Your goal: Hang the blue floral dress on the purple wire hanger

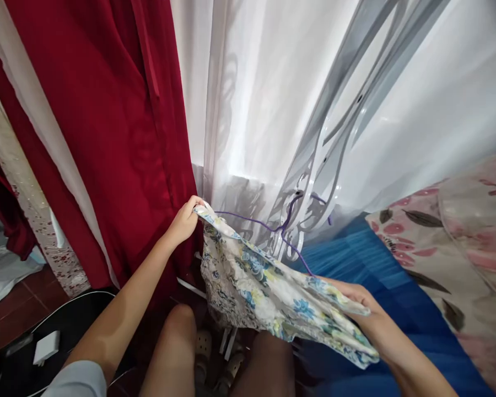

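Left hand (185, 221): closed in a pinch on the upper left corner of the floral cloth (256, 286), fingers curled tight round the edge.

Right hand (357, 302): holds the lower right end of the same cloth. Fabric lies over and under the palm, and the fingertips are partly hidden by it. The grip is closed rather than spread.

Floral cloth: pale ground with a blue and yellow flower print, held in the air between the two hands. It slopes down from the left hand's corner to the right hand's end, and its middle sags in loose folds.

Purple cord (248, 219): starts at the cloth's upper left corner and runs just above its top edge. It goes up to a metal grille (334, 138) behind the cloth, and one strand comes back down to the cloth near the right hand.

White sheer curtain (252, 82): hangs behind the cloth, in front of the grille.

Red curtain (107, 110): hangs left of the cloth, directly behind the left hand.

Blue sheet (380, 259): lies right of the cloth, behind the right hand. A flowered cover (450, 237) lies farther right on it.

Bare knees (177, 342): directly below the cloth, with pale sandals (202, 347) between them.

White adapter (46, 347): well left of and below the cloth, on a dark surface.
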Motion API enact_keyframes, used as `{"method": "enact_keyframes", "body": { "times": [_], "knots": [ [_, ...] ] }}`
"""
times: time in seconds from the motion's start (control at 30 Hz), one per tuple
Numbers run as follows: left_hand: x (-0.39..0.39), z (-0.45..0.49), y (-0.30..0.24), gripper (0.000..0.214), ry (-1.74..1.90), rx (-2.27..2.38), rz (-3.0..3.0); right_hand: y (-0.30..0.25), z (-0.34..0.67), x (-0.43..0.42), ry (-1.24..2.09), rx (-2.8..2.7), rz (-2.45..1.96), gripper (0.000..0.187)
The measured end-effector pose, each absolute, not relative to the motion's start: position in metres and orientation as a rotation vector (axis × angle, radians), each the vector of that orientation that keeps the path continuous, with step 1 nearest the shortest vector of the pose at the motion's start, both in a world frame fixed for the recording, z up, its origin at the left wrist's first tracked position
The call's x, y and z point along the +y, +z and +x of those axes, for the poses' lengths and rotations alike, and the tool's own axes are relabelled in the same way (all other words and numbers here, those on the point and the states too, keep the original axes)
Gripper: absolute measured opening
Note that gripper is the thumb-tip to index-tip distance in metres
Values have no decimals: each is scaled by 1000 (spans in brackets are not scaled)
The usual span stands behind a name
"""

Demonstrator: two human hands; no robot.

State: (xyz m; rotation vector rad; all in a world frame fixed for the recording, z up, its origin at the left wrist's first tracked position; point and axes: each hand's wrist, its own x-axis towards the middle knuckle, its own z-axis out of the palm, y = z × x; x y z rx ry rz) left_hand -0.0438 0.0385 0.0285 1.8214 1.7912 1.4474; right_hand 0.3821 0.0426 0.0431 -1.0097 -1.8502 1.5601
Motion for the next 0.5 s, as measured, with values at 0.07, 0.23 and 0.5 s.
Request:
{"method": "enact_keyframes", "body": {
  "times": [0.07,0.23,0.5],
  "knots": [
    [47,-48,17,28,1421,1798,1834,38,381,42,1484,-1832,-1059,41],
    [60,-66,-5,31,1179,1789,1844,39,376,31,1406,-1793,-1142,36],
    [73,-41,26,23,1334,1192,1708,63,367,9,1579,-1627,-1115,40]
  ]
}}
